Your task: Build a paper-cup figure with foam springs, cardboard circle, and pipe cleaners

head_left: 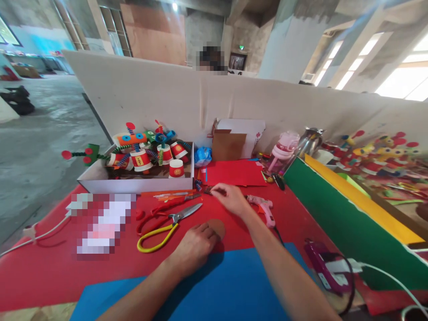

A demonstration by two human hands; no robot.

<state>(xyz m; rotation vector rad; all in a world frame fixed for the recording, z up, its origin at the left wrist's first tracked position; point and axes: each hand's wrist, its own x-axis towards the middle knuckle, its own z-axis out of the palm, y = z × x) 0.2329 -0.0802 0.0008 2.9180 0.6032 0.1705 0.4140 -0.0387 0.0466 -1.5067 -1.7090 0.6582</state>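
No readable text, markings (177,171) on paper cups (176,164) too small

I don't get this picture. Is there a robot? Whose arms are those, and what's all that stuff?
No robot here, just a person's two bare hands. The camera sits on their head, so you look forward and down as they do. The left hand rests on a round brown disc. The right hand has its fingertips at a small striped coil; whether they grip it is hard to see. On the red tabletop lie scissors, a pink glue gun and a blue sheet. Farther back sits a white box of paper-cup figures.
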